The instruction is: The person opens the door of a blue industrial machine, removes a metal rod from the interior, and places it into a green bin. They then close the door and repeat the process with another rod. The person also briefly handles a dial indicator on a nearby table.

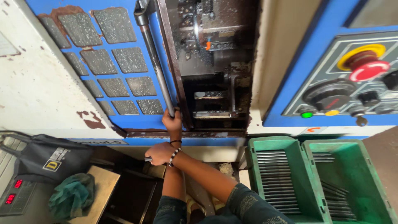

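A big machine cabinet fills the upper half of the frame. Its blue sliding door (120, 62), set with grey speckled panes, covers the upper left and centre; its right edge stands at the middle of the frame, leaving a dark opening (213, 66) with metal tooling inside. A long grey handle bar (154, 54) runs slanted down the door just beside that edge.

At the right, a blue control panel (344, 79) carries a red mushroom button on a yellow ring, a black dial and small green and yellow buttons. Below it, in the lower right, two green plastic bins (319, 178) sit side by side, touching, each holding thin metal rods in rows.

In the lower left lie a dark bag (49, 155), a crumpled teal cloth (72, 195) on a tan worktop (101, 182), and a grey device with red digits at the frame's edge.

The arms cross low in the centre. The left hand (172, 120) is clenched around the lower end of the handle bar, right at the door's edge. The right hand (159, 152), with a bead bracelet on its wrist, is closed on a small metal piece (148, 159) just below the cabinet's lower rim, near the other hand. Between the tan worktop and the bins is a narrow dark gap where the person stands.
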